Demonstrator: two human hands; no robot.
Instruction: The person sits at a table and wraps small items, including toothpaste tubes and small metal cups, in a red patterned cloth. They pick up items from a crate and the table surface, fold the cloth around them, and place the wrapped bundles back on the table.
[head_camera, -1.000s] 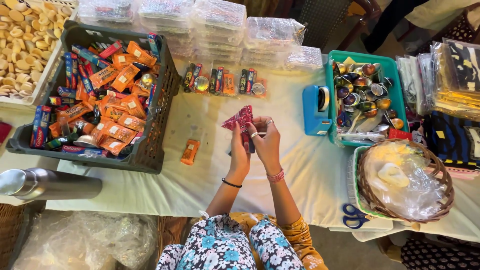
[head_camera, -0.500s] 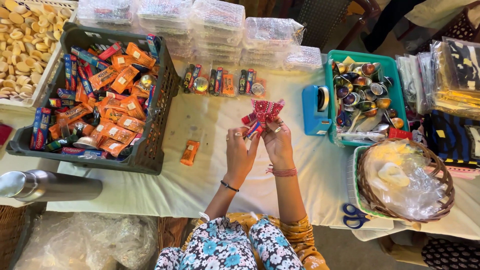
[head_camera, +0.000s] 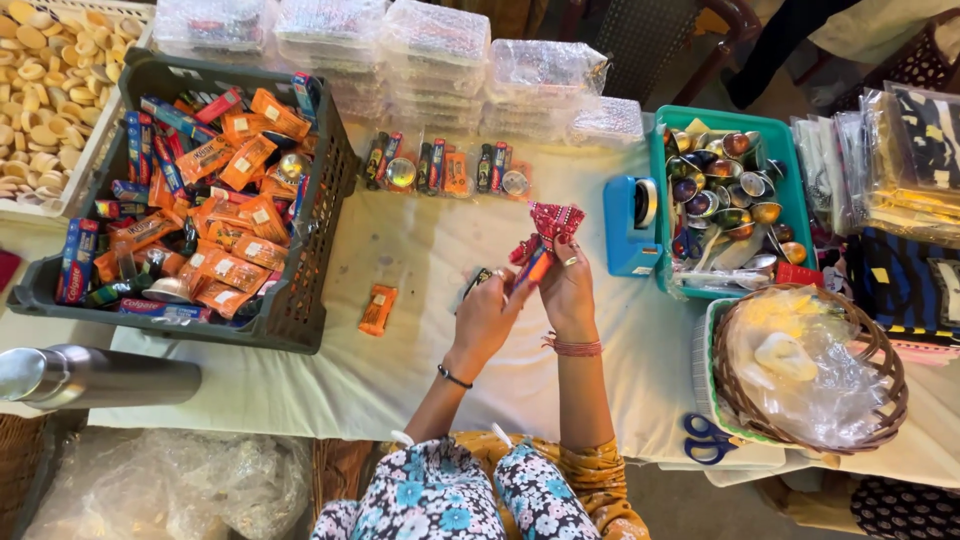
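My right hand (head_camera: 570, 285) and my left hand (head_camera: 487, 315) are together over the middle of the white-covered table (head_camera: 420, 370). Both grip a small red patterned cloth pouch (head_camera: 552, 222), its open mouth pointing away from me. An orange packet (head_camera: 535, 265) sits between my fingers at the pouch's lower end, and a small dark item shows by my left fingers. A loose orange packet (head_camera: 378, 309) lies on the cloth to the left of my hands.
A dark crate (head_camera: 310, 300) of orange and blue packets stands left. A blue tape dispenser (head_camera: 630, 225) and a teal tray (head_camera: 790, 160) of small metal bowls stand right, with a wicker basket (head_camera: 880, 350) and blue scissors (head_camera: 708, 438) nearer. A steel flask (head_camera: 90, 375) lies front left.
My hands have moved away from me and slightly right with the red pouch. The pouch has opened out, and an orange packet now shows at it.
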